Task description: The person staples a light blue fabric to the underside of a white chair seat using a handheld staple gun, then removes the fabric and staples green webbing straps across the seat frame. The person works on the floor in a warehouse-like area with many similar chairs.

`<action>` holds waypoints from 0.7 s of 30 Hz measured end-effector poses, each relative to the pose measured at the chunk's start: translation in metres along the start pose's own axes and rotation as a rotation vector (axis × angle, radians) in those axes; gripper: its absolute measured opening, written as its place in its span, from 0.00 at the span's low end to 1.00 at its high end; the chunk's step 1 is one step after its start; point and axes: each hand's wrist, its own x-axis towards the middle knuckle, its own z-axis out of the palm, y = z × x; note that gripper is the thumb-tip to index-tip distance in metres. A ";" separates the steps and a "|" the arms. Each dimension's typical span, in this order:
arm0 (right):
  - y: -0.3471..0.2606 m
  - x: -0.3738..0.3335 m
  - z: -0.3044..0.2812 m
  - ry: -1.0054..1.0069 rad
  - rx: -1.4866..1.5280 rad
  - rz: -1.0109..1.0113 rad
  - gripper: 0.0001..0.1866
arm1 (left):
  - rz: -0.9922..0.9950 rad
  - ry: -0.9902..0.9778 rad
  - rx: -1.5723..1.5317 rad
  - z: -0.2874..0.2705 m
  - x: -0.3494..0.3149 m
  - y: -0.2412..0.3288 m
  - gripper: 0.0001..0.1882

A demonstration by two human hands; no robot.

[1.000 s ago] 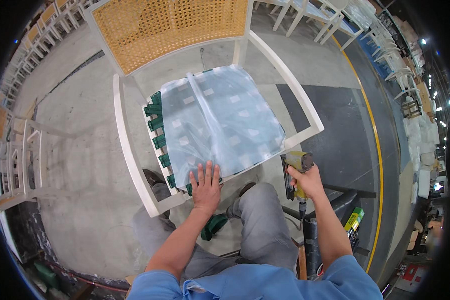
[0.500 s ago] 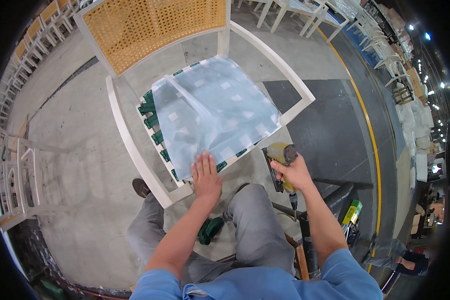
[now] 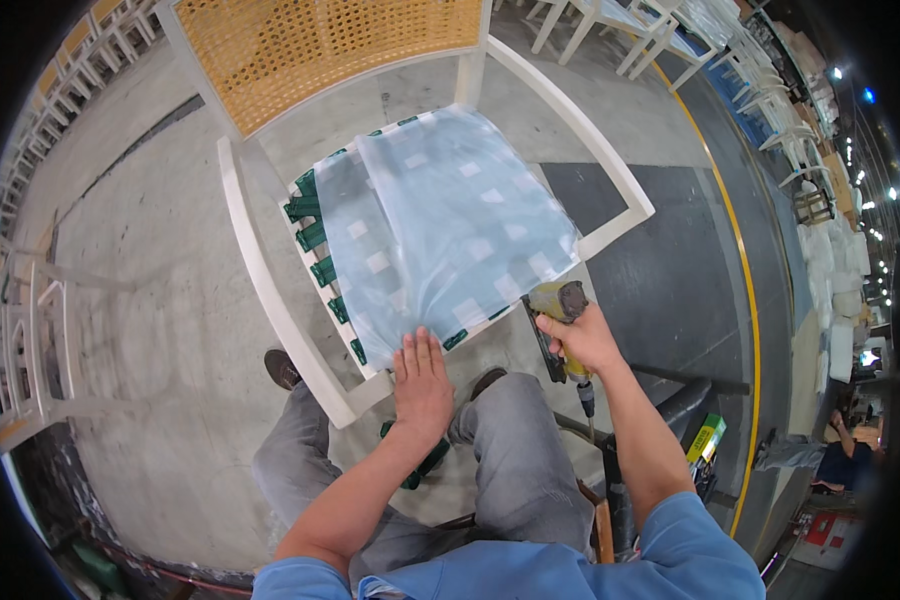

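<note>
A white armchair frame (image 3: 250,235) with a woven cane back (image 3: 330,60) stands in front of me. Over its seat lies a thin, pale blue translucent sheet (image 3: 450,210), through which the webbing's lattice shows. Green webbing straps (image 3: 310,237) stick out uncovered along the left side. My left hand (image 3: 423,385) rests flat, fingers stretched out, on the sheet's front edge at the front rail. In my right hand (image 3: 585,340) is a yellow and black staple gun (image 3: 560,305), held by its handle just off the seat's front right corner, with a hose fitting at its base.
A green roll of webbing (image 3: 428,465) lies on the floor between my feet. To the right are a dark stand (image 3: 680,410) and a green-yellow box (image 3: 706,438). Other chairs (image 3: 45,350) stand at left and along the back. A person (image 3: 840,455) is at the far right.
The chair and sheet appear shifted slightly right in view. My left hand has slid a little down and right along the front edge; the staple gun stays in my right hand.
</note>
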 end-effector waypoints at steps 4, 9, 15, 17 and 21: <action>-0.009 0.004 0.005 -0.006 -0.008 0.017 0.20 | 0.012 0.029 0.026 0.002 -0.004 0.000 0.38; -0.012 0.011 0.008 -0.010 -0.051 0.023 0.20 | 0.023 0.071 0.063 0.006 -0.016 -0.004 0.37; 0.003 0.006 0.000 0.015 -0.015 0.052 0.19 | 0.174 0.025 -0.353 -0.029 -0.076 -0.014 0.35; 0.006 0.001 -0.002 0.026 0.026 0.022 0.19 | -0.001 -0.198 -0.660 -0.037 -0.112 -0.048 0.29; 0.012 -0.011 -0.006 0.056 0.097 -0.041 0.16 | -0.503 0.113 -0.615 -0.049 -0.116 -0.142 0.16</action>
